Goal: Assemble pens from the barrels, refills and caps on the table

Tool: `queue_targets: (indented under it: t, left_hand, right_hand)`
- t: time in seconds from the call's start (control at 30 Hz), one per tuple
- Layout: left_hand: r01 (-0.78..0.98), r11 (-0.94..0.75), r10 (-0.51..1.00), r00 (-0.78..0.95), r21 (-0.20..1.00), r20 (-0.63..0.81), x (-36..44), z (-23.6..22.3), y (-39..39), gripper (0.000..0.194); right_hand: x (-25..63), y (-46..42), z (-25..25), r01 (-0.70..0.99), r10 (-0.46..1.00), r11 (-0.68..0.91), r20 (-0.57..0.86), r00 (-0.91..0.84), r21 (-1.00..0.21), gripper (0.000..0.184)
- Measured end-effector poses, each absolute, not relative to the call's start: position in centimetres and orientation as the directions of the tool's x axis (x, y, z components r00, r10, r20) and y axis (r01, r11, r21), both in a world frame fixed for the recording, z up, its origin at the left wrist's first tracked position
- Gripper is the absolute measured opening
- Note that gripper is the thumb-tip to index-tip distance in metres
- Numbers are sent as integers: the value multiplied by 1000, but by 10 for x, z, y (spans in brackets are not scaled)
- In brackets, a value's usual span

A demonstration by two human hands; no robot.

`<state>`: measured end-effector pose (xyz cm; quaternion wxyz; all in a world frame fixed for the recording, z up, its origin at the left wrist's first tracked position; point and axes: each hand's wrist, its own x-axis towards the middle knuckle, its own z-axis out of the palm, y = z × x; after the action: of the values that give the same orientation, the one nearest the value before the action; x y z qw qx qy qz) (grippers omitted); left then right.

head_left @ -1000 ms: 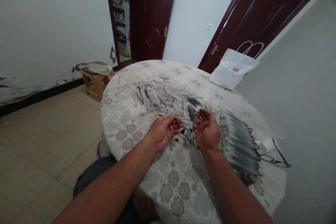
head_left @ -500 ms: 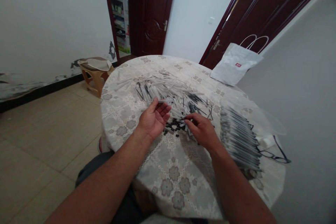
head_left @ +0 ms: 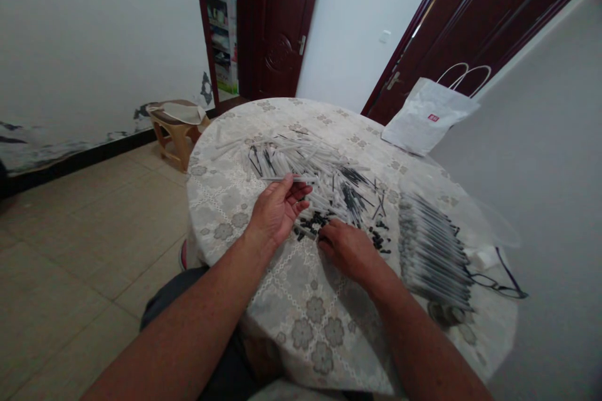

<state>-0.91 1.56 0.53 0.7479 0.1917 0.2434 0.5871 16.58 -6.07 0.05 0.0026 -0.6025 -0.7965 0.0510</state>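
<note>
The left hand (head_left: pixel 277 213) pinches a slender pen barrel (head_left: pixel 303 180) between thumb and fingers, the other fingers loosely curled. The barrel lies nearly level above the near edge of a pile of translucent barrels (head_left: pixel 301 155); whether it has a refill inside is too small to tell. The right hand (head_left: pixel 348 249) is palm down, its fingers drawn narrow at a cluster of small black caps (head_left: pixel 312 222), near the middle of the heap; the fingertips are hidden, so I cannot tell whether a cap is between them. More black caps (head_left: pixel 379 238) lie just to the right of this hand, and thin black refills (head_left: pixel 352 197) lie in a bunch beyond it, beside the barrels.

On the right side of the table (head_left: pixel 282 344), which wears a floral cloth, a row of dark-and-clear pens (head_left: pixel 435 250) lies side by side. Black-framed eyeglasses (head_left: pixel 498 288) rest to the right of the row, with a clear plastic sheet (head_left: pixel 493 219) on their far side.

At the far right stands a white carrier bag (head_left: pixel 426 116) with two loop handles and a red label, leaning back; its contents are hidden. At the far left, a shelf unit (head_left: pixel 220 31) in the doorway holds bottles and other small goods on several levels. A stool (head_left: pixel 176 141) left of the table bears a beige fabric item (head_left: pixel 183 113)
</note>
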Motion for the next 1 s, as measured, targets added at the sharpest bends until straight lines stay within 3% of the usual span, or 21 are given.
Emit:
queue_targets:
  t: [0.1, 0.2, 0.3, 0.37, 0.5, 0.73, 1.0]
  left_hand:
    - [-754, 216, 976, 190, 621, -109, -6, 6, 12, 21]
    - [-720, 218, 973, 217, 659, -85, -3, 7, 7, 21]
    - [-696, 229, 964, 258, 681, -61, 1, 6, 3, 20]
    - [-685, 237, 959, 280, 689, -51, 4, 4, 0, 20]
    - [-672, 254, 948, 314, 696, -43, 9, 3, -3, 20]
    - [-664, 233, 948, 319, 710, -12, 9, 4, -4, 18]
    - [-664, 236, 948, 318, 709, -18, 8, 5, -5, 20]
  right_hand:
    - [167, -59, -1, 937, 953, 301, 23, -302, -176, 10]
    - [171, -55, -4, 844, 948, 298, 241, -207, -445, 9]
    - [174, -50, -7, 565, 955, 209, 290, 56, -798, 15]
    - [173, -47, -10, 328, 957, 164, 231, 174, -930, 21]
    - [171, -43, -13, 113, 947, 182, 205, 248, -977, 26]
    - [169, -42, -11, 48, 942, 197, 202, 268, -979, 22]
    - [170, -41, -16, 3, 948, 197, 192, 253, -980, 30]
